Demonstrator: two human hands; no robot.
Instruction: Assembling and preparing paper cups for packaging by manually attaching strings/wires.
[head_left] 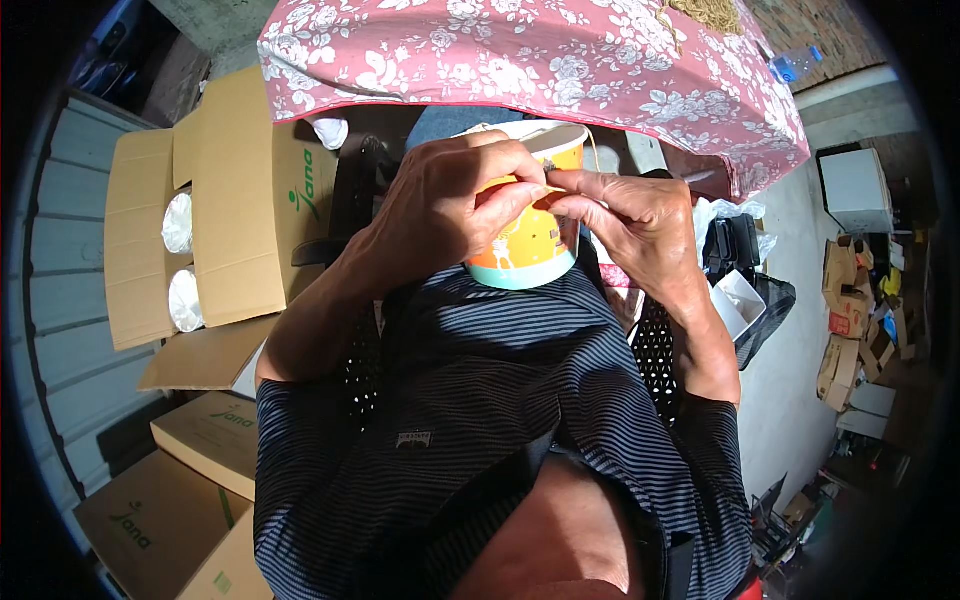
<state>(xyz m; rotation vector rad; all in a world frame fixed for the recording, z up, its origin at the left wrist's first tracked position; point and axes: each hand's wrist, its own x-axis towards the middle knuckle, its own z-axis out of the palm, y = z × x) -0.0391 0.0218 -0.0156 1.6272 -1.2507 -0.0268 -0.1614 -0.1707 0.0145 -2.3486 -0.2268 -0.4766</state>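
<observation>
An orange paper cup with a teal base and a white inside rests against my striped shirt. My left hand wraps around the cup's left side, with thumb and forefinger pinching at its rim. My right hand meets it there, fingertips pinched on a thin pale string that loops up over the rim. Both hands touch at the cup's near edge. What the fingertips cover at the rim is hidden.
A table with a pink flowered cloth stands just ahead. An open cardboard box holding stacked white lids sits to the left, with more closed boxes below it. Bags and small cartons crowd the floor to the right.
</observation>
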